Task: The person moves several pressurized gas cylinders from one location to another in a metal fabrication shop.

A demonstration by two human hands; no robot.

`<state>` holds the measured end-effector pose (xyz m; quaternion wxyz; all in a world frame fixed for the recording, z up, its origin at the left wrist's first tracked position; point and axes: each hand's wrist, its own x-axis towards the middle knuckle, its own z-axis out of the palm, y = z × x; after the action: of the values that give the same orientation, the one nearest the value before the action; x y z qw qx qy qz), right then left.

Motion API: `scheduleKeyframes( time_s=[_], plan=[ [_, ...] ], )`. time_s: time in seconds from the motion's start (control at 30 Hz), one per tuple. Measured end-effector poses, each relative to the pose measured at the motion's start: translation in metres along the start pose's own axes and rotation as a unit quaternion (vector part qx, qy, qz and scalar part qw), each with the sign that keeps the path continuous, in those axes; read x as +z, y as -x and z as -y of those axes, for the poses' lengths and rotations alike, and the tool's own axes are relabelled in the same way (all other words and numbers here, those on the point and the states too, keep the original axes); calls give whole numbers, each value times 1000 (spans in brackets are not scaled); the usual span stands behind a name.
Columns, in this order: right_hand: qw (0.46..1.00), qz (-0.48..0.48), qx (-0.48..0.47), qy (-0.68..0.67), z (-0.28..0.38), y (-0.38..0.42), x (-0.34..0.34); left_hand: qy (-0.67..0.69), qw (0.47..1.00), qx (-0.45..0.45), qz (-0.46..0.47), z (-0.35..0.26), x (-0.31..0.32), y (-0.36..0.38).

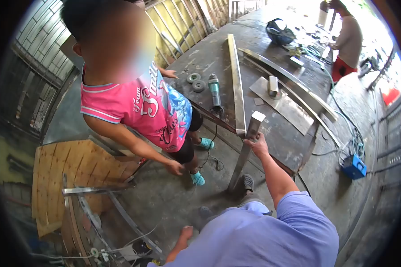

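Observation:
My right hand [256,145] grips a square metal tube [239,167] near its top end. The tube stands upright, leaning slightly, with its lower end on the floor by my shoe [248,182]. Right beside my hand is the near end of a long metal bar [237,84], which lies on the dark worktable [209,66]. My left hand [186,232] hangs low at my side, fingers curled, with nothing visible in it.
A person in a pink shirt [133,107] stands close on the left. On the table are an angle grinder [214,92], discs [198,86], a metal sheet [294,113] and curved strips [298,89]. A blue welding machine [354,167] sits on the floor; another person [348,40] stands far right.

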<state>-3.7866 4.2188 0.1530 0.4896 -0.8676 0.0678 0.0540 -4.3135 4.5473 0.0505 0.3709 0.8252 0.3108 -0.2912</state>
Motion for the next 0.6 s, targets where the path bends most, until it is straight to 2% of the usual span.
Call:
scheduleKeyframes(
  time_s=[0.03, 0.07, 0.1, 0.13, 0.2, 0.3, 0.33, 0.4, 0.43, 0.47, 0.5, 0.57, 0.6],
  plan=[
    [999, 33, 26, 0, 3, -5, 0, -323, 924, 202, 25, -5, 8, 1],
    [997, 63, 50, 0, 17, -6, -9, -203, 974, 93, 34, -24, 11, 3],
    [993, 92, 74, 2, 26, -9, -15, -75, 996, -15, 41, -43, 19, 7],
    [994, 94, 56, -7, 26, -11, -14, 57, 990, -120, 47, -65, 24, 10],
    [995, 96, 22, -23, 26, -11, -15, 53, 993, -108, 4, -118, 13, 8],
    [985, 140, -98, -32, 5, 24, -2, 17, 998, -60, -26, -203, -17, -11],
    [967, 173, -188, -18, 52, 49, -26, 51, 998, -8, -38, -227, -25, -20],
    [950, 231, -208, 25, 68, 73, -22, 76, 990, 96, -64, -290, -44, -26],
    [929, 258, -263, 17, 113, 76, -42, 69, 983, 150, -83, -323, -54, -28],
    [926, 294, -232, 41, 173, 77, -73, 6, 969, 213, -129, -343, -57, -38],
    [930, 257, -262, 6, 199, 71, -87, -58, 944, 273, -174, -360, -59, -46],
    [931, 185, -313, -28, 247, 50, -124, -15, 897, 393, -203, -403, -69, -59],
    [924, 129, -346, -102, 257, 34, -141, 5, 867, 450, -215, -419, -67, -61]
  ],
)
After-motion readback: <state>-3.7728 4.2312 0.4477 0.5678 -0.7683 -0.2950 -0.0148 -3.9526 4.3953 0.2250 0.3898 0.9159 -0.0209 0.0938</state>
